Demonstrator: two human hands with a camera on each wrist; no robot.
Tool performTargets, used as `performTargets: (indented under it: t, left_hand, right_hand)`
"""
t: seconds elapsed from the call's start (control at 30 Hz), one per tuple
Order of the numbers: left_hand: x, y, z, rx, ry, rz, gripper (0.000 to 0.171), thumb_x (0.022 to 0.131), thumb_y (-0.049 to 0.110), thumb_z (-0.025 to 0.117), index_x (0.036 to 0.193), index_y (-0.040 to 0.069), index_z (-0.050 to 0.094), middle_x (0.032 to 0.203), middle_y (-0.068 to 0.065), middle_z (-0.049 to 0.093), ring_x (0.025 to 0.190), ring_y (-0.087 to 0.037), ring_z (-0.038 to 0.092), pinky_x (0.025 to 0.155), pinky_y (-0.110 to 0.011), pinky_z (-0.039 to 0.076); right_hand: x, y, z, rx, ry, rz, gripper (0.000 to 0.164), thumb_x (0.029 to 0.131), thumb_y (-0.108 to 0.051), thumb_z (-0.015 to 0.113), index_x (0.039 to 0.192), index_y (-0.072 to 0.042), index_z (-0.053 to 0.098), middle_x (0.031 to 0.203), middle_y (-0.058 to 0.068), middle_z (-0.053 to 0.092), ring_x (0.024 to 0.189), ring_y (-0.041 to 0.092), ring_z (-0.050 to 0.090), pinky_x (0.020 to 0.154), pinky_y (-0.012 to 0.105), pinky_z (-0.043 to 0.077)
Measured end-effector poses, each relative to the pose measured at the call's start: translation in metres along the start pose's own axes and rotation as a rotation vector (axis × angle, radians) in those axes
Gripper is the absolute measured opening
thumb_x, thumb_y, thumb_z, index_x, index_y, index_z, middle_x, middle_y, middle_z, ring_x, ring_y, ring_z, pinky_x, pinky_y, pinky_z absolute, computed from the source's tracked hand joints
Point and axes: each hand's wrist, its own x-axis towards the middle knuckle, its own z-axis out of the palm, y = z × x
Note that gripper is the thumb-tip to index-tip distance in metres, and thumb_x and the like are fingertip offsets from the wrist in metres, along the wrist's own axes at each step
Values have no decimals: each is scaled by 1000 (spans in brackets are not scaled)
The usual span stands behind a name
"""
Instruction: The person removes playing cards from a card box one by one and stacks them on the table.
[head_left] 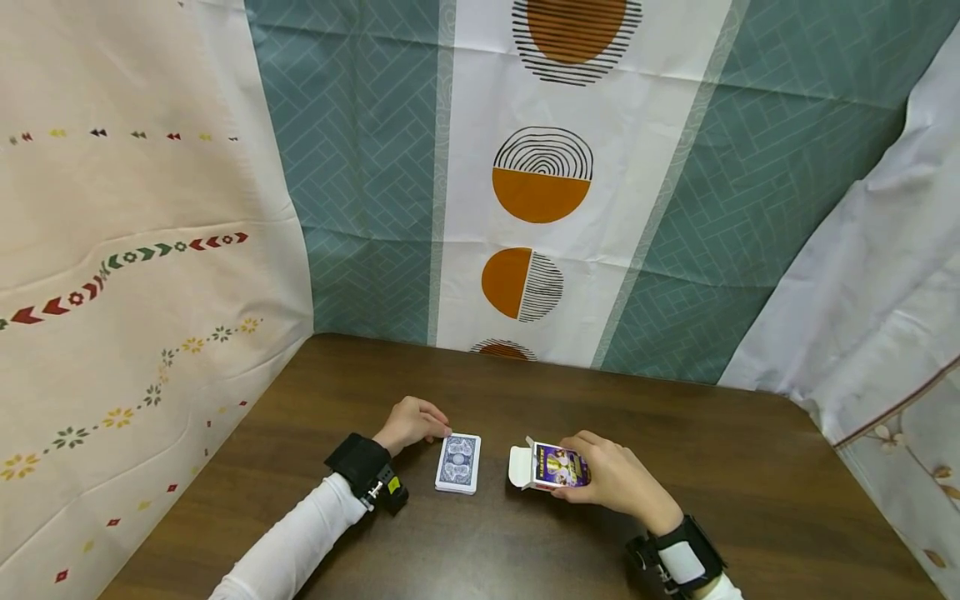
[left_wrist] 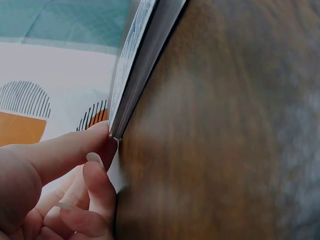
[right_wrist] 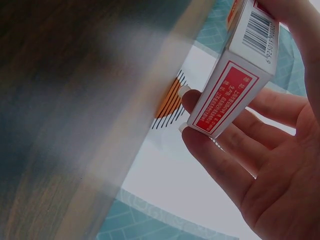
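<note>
Right hand (head_left: pixel 617 472), lower centre, pinches a purple-and-white cardboard box (head_left: pixel 559 467), likely crushable, best held by edges; left hand (head_left: pixel 408 422) touches blue-backed card deck (head_left: pixel 458 462), pinch unclear.

In the head view we see a brown, wood-grained table (head_left: pixel 480 558) at six o'clock, smooth with a soft sheen. Near its middle are smooth, printed paper cards (head_left: pixel 458 463) — toward five, a thin cardboard box (head_left: pixel 558 467). Creased cloth (head_left: pixel 468 167) hangs at twelve; at seven we see a white cloth sleeve (head_left: pixel 300 533).
</note>
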Motion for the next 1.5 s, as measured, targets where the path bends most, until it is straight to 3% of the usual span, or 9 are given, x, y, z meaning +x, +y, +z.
performTargets:
  t: [0.33,0.5,0.57,0.63,0.73,0.8,1.03,1.27,1.5]
  left_hand:
    - [0,1,-4,8,-2,3,15,77,9,79,88,2,74,77,-8,74,56,-14,58,55,-25,45]
    - [-9,15,-6,65,25,107,13,85,15,73,90,3,73,81,-8,73,66,-19,63,57,-25,45]
    - [-17,29,-3,77,-36,161,15,88,18,70,90,4,73,81,-7,72,71,-20,64,59,-25,43]
    - [-28,44,4,69,-146,214,18,90,20,68,92,3,73,80,-9,71,70,-18,61,60,-25,42]
    - [-42,66,19,29,-316,258,21,91,20,66,93,0,73,75,-15,68,58,-14,52,54,-23,37]
    - [-49,75,32,8,-371,260,21,92,18,65,91,-2,72,72,-18,67,51,-10,45,49,-22,34]
    - [-55,78,60,-36,-356,195,16,89,19,68,83,3,70,61,-6,65,44,-7,42,44,-20,32]
    - [-51,77,62,-18,-377,226,18,87,20,71,79,4,69,60,2,60,49,-7,41,47,-21,30]
    - [-53,74,64,-64,-476,183,9,83,9,70,78,2,70,61,2,58,51,-9,43,50,-23,33]
  right_hand:
    - [1,0,0,5,-13,8,62,72,-55,78,111,-9,65,98,-2,63,74,3,51,61,21,45]
    - [1,-1,-3,11,-13,10,61,72,-54,78,112,-9,65,99,-2,63,74,2,51,61,20,45]
    - [1,-1,-4,5,-4,4,60,72,-53,79,111,-9,65,98,-2,63,74,2,51,61,20,45]
    - [1,-1,-6,-6,10,-3,60,72,-53,79,111,-9,65,98,-2,63,75,3,52,61,20,45]
    - [2,-3,-9,-20,34,-13,60,71,-53,80,110,-10,65,99,-3,63,75,4,53,61,21,46]
    - [3,-5,-11,-24,45,-20,60,71,-53,80,110,-10,65,99,-3,63,75,4,54,62,21,47]
    - [5,-15,-15,-27,46,-39,59,72,-54,79,111,-11,65,101,-3,64,74,3,55,61,20,47]
    - [7,-17,-16,-29,62,-56,59,71,-53,79,110,-10,66,99,-3,64,75,4,56,62,20,48]
    - [5,-17,-14,-4,71,-73,60,72,-55,78,109,-10,66,99,-3,64,74,4,56,62,20,49]
